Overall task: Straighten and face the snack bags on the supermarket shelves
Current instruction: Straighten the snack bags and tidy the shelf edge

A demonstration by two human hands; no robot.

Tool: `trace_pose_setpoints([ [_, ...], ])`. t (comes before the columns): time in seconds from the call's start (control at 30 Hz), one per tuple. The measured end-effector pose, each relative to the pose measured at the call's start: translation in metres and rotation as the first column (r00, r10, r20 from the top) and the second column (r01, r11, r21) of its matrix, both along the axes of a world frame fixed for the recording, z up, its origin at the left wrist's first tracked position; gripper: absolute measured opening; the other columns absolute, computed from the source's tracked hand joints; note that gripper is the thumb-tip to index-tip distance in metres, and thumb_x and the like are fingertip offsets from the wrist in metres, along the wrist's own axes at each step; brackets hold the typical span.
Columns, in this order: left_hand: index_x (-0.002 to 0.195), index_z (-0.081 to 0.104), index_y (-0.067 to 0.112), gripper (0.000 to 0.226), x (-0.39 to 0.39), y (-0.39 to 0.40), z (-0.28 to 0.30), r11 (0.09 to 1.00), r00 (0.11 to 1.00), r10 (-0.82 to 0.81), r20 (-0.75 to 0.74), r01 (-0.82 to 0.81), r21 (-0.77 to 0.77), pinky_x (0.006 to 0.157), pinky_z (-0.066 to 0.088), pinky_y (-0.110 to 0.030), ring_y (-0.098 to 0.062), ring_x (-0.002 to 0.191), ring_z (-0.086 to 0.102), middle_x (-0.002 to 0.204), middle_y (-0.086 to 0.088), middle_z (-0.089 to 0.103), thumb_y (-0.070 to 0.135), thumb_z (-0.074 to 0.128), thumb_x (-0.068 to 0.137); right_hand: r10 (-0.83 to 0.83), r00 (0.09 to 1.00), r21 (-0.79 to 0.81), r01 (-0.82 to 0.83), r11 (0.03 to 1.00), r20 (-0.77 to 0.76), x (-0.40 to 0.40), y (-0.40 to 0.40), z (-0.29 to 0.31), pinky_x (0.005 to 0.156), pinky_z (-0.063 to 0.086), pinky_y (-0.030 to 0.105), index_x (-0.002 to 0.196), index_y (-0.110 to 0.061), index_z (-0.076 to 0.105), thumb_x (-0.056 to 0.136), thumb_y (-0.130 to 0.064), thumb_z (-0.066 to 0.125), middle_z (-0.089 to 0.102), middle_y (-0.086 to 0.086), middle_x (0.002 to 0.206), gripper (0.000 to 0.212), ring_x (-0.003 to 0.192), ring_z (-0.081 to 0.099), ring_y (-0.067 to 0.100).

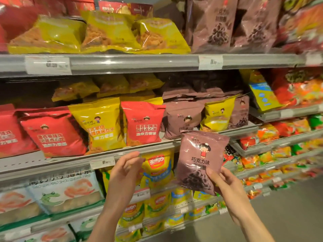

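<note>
Before the middle shelf (104, 154) of a supermarket rack, seen from the head camera, two bare hands are raised. The right hand (225, 180) holds a brown snack bag (201, 159) by its lower right corner, with the thumb pressed on the front of the bag and the other fingers behind it. This bag is upright, tilted a little, with its printed face toward the camera, and it is in the air in front of the shelf edge, not resting on the shelf. The left hand (125, 169) is beside it to the left, apart from the bag. It holds nothing; its fingers are loosely curled and half open, with the fingertips near the price rail.

On the middle shelf stand a row of bags facing forward: a red bag (52, 135) leaning to the left, a yellow bag (99, 124), a second red bag (142, 123), then a brown bag (181, 119), a small yellow bag (216, 114) and another brown one at the right end. The held bag is just below and in front of the brown and small yellow ones. Behind this row, more yellow and brown bags lie flat in piles.

On the upper shelf three big yellow bags (108, 34) lean back, and tall brown bags (215, 25) stand to the right of them. Below the hands, the lower shelf carries yellow chip bags (157, 170) and white shrimp cracker bags (66, 189).
</note>
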State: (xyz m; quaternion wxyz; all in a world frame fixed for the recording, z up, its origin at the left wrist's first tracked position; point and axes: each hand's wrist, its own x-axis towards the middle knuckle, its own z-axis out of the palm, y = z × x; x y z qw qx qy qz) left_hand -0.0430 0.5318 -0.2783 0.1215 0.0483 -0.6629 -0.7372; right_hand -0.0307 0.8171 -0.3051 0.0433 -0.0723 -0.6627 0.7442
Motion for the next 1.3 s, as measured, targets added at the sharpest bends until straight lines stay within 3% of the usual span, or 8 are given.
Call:
trace_pose_setpoints([
  [0.17, 0.099, 0.072, 0.05, 0.009, -0.022, 0.014, -0.003, 0.992, 0.995, -0.083, -0.061, 0.076, -0.105, 0.07, 0.058, -0.026, -0.011, 0.081, 0.074, 0.097, 0.004, 0.079, 0.048, 0.071, 0.09, -0.082, 0.996, 0.023, 0.083, 0.996, -0.033, -0.008, 0.015, 0.004, 0.079, 0.057, 0.026, 0.116, -0.016, 0.072, 0.078, -0.035, 0.075, 0.08, 0.002, 0.107, 0.043, 0.097, 0.077, 0.019],
  [0.33, 0.105, 0.073, 0.028, 0.01, -0.042, 0.034, -0.016, 0.989, 0.995, -0.098, -0.016, 0.096, -0.108, 0.081, 0.056, -0.034, -0.011, 0.086, 0.074, 0.098, 0.003, 0.079, 0.024, 0.067, 0.097, -0.112, 0.993, 0.022, 0.112, 0.993, -0.026, -0.017, 0.037, -0.001, 0.076, 0.06, 0.023, 0.114, -0.012, 0.072, 0.081, -0.028, 0.074, 0.08, 0.005, 0.106, 0.036, 0.096, 0.077, 0.02],
  [0.47, 0.105, 0.074, 0.026, 0.012, -0.056, 0.055, -0.014, 0.988, 0.994, -0.107, -0.019, 0.104, -0.111, 0.071, 0.058, -0.022, -0.014, 0.086, 0.073, 0.097, 0.004, 0.078, 0.021, 0.065, 0.1, -0.086, 0.994, 0.033, 0.088, 0.996, -0.06, -0.038, 0.06, 0.002, 0.092, 0.053, 0.039, 0.108, -0.025, 0.075, 0.082, -0.035, 0.075, 0.079, 0.004, 0.111, 0.027, 0.102, 0.076, 0.022],
  [0.67, 0.101, 0.074, 0.043, 0.023, -0.087, 0.108, -0.008, 0.988, 0.994, -0.093, -0.057, 0.085, -0.132, 0.07, 0.054, -0.02, -0.006, 0.078, 0.071, 0.09, 0.008, 0.077, 0.022, 0.065, 0.1, -0.031, 0.994, 0.033, 0.035, 0.999, -0.103, -0.083, 0.108, 0.005, 0.094, 0.05, 0.038, 0.11, -0.031, 0.076, 0.077, -0.042, 0.077, 0.078, 0.0, 0.114, 0.034, 0.105, 0.074, 0.017],
  [0.87, 0.116, 0.067, 0.021, 0.017, -0.124, 0.189, 0.007, 0.977, 0.981, -0.105, -0.165, 0.071, -0.2, 0.073, 0.05, -0.016, -0.013, 0.083, 0.063, 0.09, -0.003, 0.071, 0.014, 0.065, 0.1, 0.04, 0.993, 0.06, -0.034, 0.998, -0.109, -0.124, 0.184, 0.013, 0.097, 0.046, 0.037, 0.11, -0.02, 0.071, 0.077, -0.047, 0.083, 0.076, 0.011, 0.107, 0.044, 0.107, 0.071, 0.018],
  [1.03, 0.142, 0.053, 0.029, 0.054, -0.162, 0.237, 0.022, 0.8, 0.995, -0.018, -0.096, -0.043, -0.599, 0.104, 0.047, -0.035, -0.013, 0.124, 0.06, 0.136, 0.01, 0.064, 0.045, 0.07, 0.093, 0.067, 0.986, 0.056, -0.059, 0.997, -0.153, -0.151, 0.219, 0.018, 0.098, 0.049, 0.044, 0.118, -0.026, 0.071, 0.077, -0.047, 0.074, 0.075, 0.003, 0.121, 0.047, 0.114, 0.07, 0.02],
  [1.17, 0.135, 0.047, 0.038, 0.057, -0.18, 0.252, 0.029, 0.721, 0.996, 0.009, -0.092, -0.07, -0.69, 0.095, 0.051, -0.042, -0.019, 0.117, 0.064, 0.13, 0.011, 0.066, 0.058, 0.069, 0.087, 0.151, 0.965, 0.073, -0.138, 0.988, -0.214, -0.165, 0.232, 0.016, 0.108, 0.045, 0.058, 0.133, -0.019, 0.064, 0.093, -0.033, 0.065, 0.07, 0.006, 0.131, 0.042, 0.123, 0.065, 0.028],
  [1.3, 0.122, 0.054, 0.026, 0.048, -0.19, 0.257, 0.028, 0.653, 0.981, 0.09, -0.174, -0.19, -0.733, 0.085, 0.053, -0.043, -0.028, 0.106, 0.067, 0.116, 0.002, 0.07, 0.057, 0.069, 0.089, 0.188, 0.957, 0.101, -0.169, 0.98, -0.223, -0.173, 0.237, 0.012, 0.111, 0.042, 0.061, 0.135, -0.025, 0.064, 0.095, -0.036, 0.065, 0.07, 0.003, 0.133, 0.041, 0.126, 0.064, 0.026],
])
